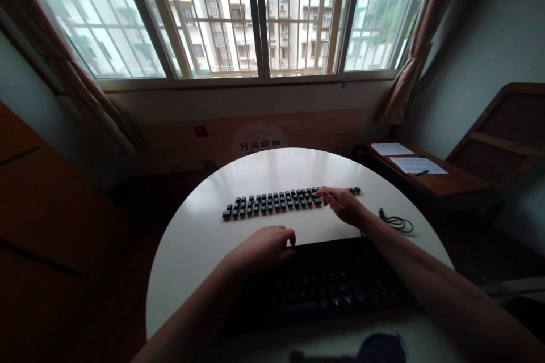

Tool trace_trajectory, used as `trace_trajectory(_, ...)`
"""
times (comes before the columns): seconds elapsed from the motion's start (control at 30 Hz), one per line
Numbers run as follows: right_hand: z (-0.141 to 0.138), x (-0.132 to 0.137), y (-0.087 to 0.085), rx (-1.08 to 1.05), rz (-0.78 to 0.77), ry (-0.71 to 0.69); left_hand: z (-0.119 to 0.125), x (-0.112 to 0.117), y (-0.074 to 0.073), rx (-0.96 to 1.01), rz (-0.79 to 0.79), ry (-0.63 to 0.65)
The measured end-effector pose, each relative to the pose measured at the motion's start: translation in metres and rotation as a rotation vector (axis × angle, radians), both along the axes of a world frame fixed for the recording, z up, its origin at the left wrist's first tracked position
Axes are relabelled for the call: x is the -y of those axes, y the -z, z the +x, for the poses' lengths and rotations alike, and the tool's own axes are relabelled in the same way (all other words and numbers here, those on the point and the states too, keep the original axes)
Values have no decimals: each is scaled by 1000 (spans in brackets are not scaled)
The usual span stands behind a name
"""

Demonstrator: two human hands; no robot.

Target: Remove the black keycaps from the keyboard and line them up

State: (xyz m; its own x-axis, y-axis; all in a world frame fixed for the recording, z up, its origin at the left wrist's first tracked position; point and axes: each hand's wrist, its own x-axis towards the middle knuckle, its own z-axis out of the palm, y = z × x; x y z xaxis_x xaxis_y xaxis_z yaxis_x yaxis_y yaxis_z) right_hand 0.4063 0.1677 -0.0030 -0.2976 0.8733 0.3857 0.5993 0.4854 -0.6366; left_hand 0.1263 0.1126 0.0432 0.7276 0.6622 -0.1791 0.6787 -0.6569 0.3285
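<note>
A black keyboard [323, 283] lies on the round white table [191, 249] close to me. Beyond it, several loose black keycaps [272, 203] are lined up in rows. My right hand [343, 204] reaches to the right end of those rows, its fingertips pinched on a keycap there. My left hand [266, 247] rests with curled fingers on the keyboard's far left corner; what, if anything, is inside the fingers is hidden.
A black cable [395, 221] lies coiled on the table at the right. A dark object [378, 349] sits at the near edge. A wooden side table [430, 178] with papers stands to the right. Windows and curtains are beyond.
</note>
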Motion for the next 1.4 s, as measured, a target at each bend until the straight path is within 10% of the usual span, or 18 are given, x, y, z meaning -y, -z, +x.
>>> trace_trajectory(0.5, 3, 8, -19, -236, 123, 176, -19, -11, -6, -165, -65, -101)
trace_trajectory(0.83, 50, 55, -106, -700, 317, 233, -18, -5, -13, -172, -66, -131)
trace_trajectory(0.93, 55, 90, -94, -729, 171, 189, -18, -4, -12, -168, -58, -125)
trace_trajectory(1.2, 37, 141, 7, -959, -350, 315, -16, -6, -4, -178, -33, -116)
trace_trajectory(1.4, 22, 139, 18, -880, -326, 400, -13, -11, -1, -183, -36, -99)
